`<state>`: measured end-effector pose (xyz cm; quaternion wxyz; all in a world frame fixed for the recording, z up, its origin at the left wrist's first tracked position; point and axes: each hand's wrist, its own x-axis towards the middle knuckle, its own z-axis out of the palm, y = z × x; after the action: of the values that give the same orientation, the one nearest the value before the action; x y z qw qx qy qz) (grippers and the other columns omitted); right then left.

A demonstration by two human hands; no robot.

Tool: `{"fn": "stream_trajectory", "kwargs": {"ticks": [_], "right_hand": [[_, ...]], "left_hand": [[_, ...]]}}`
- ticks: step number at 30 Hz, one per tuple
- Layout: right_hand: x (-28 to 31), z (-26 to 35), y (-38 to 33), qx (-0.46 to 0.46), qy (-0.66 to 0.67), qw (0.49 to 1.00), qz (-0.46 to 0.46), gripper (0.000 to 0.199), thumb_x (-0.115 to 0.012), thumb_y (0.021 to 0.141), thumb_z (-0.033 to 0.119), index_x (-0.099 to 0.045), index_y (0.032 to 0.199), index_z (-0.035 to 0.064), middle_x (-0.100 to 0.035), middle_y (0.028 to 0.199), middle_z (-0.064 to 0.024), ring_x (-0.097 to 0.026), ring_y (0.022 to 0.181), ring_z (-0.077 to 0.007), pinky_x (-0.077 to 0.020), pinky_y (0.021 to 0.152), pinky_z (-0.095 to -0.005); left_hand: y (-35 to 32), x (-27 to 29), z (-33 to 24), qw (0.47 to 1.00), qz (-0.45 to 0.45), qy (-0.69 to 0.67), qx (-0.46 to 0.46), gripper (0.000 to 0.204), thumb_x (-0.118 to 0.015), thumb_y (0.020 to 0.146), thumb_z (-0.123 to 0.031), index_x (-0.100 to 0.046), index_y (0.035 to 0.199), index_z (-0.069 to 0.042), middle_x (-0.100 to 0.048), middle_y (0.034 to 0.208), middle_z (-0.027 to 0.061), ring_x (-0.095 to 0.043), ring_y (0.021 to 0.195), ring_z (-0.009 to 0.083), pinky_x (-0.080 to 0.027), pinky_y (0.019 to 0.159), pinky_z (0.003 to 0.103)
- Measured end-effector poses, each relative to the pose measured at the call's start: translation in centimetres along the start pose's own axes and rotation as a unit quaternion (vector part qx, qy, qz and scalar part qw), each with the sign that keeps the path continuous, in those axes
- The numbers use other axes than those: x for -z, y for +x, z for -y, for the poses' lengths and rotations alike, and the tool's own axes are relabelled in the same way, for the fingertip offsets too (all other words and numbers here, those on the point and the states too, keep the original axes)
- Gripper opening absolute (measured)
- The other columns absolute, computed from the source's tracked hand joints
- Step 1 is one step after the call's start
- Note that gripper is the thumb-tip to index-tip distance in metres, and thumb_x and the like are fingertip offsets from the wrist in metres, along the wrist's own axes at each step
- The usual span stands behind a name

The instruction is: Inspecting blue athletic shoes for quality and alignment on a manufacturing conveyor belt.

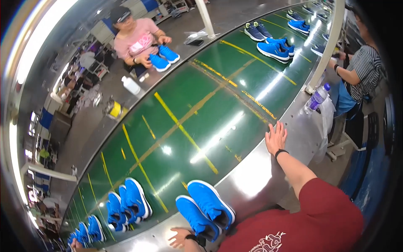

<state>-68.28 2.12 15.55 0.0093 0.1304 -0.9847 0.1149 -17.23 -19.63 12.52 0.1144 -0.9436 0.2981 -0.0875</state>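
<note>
My right hand rests open on the metal ledge beside the green conveyor belt, its fingers spread toward the belt's edge. Low in the view, my left hand lies open on the same ledge and is partly hidden at the wrist. Right beside it is a pair of sneakers: a blue sneaker with a white sole, and a second blue sneaker tilted against it. They lie across the ledge and the belt's near edge. Neither hand grips a shoe.
The green conveyor belt carries blue sneakers at the left and dark sneakers at the far right. Across it, a person in pink handles blue shoes. A purple-labelled bottle stands near a white post. Another person works at right.
</note>
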Motion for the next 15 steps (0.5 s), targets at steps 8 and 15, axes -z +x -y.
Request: {"fn": "stream_trajectory", "kwargs": {"ticks": [8,15], "right_hand": [[-1.7,1.7,-0.1,-0.007,0.001,0.998,0.064,0.057,-0.051,0.092,0.038,-0.034,0.142,0.0176,-0.025,0.147,-0.0260,-0.019,0.139,-0.0429,-0.0172,0.108,-0.0605],[6.5,11.6,-14.4,0.112,0.442,0.668,0.588,0.100,-0.073,0.081,0.035,-0.009,0.150,0.0040,-0.019,0.151,-0.0272,-0.023,0.141,-0.0325,-0.0237,0.112,-0.0381]], "left_hand": [[-1.0,2.8,-1.6,0.994,0.059,-0.078,-0.045,0.080,-0.024,0.092,-0.065,-0.027,0.147,-0.007,-0.022,0.151,0.0253,-0.015,0.139,0.0486,-0.018,0.108,0.062],[0.2,1.8,0.0,0.990,0.067,-0.113,-0.059,0.084,-0.030,0.092,-0.063,-0.021,0.148,-0.001,-0.018,0.151,0.0294,-0.014,0.140,0.0485,-0.016,0.109,0.061]]}}
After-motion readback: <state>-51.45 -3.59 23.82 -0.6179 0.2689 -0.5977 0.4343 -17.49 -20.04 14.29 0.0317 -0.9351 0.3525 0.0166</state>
